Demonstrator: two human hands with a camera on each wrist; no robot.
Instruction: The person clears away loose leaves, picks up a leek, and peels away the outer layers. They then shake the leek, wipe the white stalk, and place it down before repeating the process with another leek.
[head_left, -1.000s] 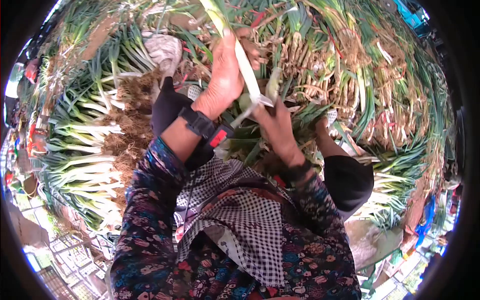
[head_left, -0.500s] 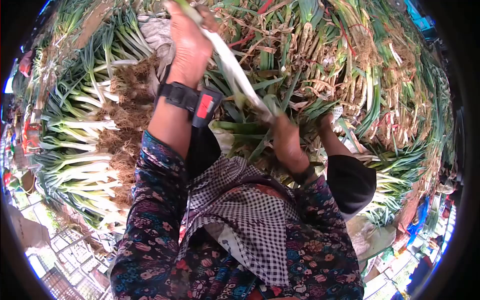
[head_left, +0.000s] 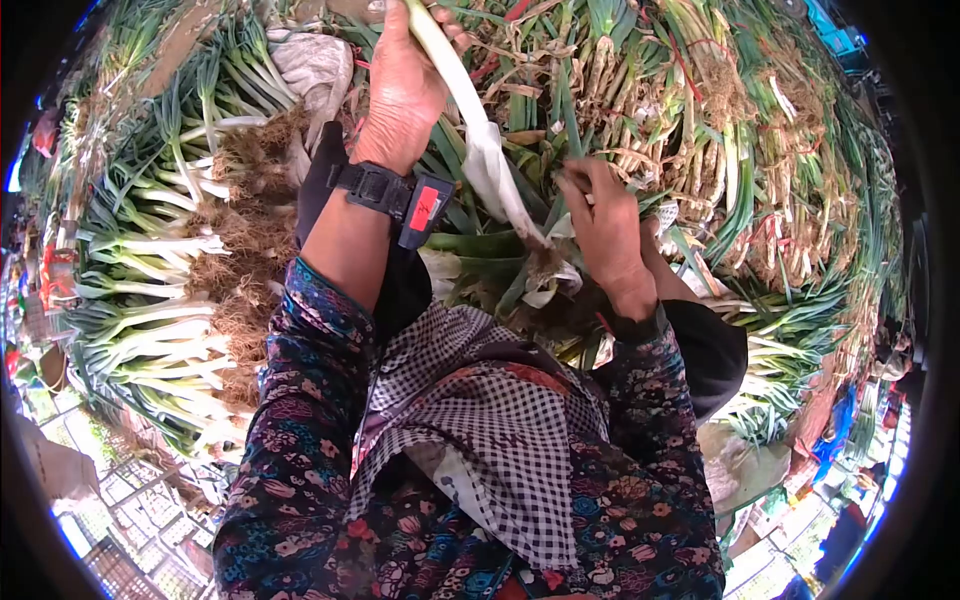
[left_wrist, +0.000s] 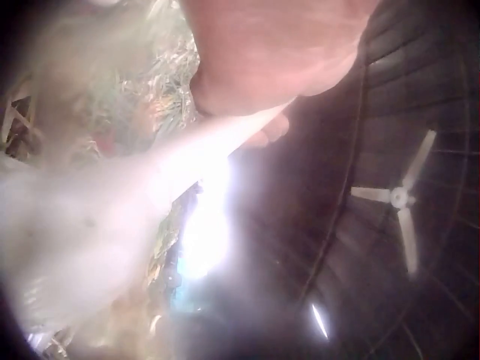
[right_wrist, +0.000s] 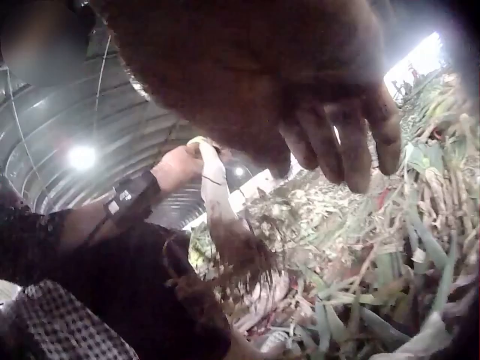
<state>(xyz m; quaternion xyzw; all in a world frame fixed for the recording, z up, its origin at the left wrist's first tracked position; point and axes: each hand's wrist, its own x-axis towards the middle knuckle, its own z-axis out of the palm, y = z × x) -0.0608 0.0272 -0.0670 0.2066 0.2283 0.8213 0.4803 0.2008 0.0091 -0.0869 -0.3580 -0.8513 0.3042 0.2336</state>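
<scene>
My left hand (head_left: 405, 95) grips a leek (head_left: 447, 72) by its upper shank, at the top of the head view. The stalk slants down to the right, and a loosened white outer layer (head_left: 484, 165) hangs partway along it. Its root end (head_left: 545, 262) is brown and stringy, over the leaf litter between my legs. My right hand (head_left: 605, 225) is just right of the stalk's lower end, off it. In the right wrist view, the fingers (right_wrist: 352, 154) hang loosely and hold nothing. The pale stalk (left_wrist: 187, 154) is blurred close to the left wrist camera.
Leeks (head_left: 160, 330) with white shanks and bushy brown roots lie in a row on the left. Unpeeled bundles (head_left: 620, 110) with dry leaves and red ties are heaped ahead and right. A whitish sack (head_left: 315, 65) lies beyond my left knee. More leeks (head_left: 775, 370) are beside my right knee.
The right hand pinched the stalk's lower part, drew down toward the roots, and has let go. The left hand swung left and up with the leek, then back slightly right. A white layer now hangs loose.
</scene>
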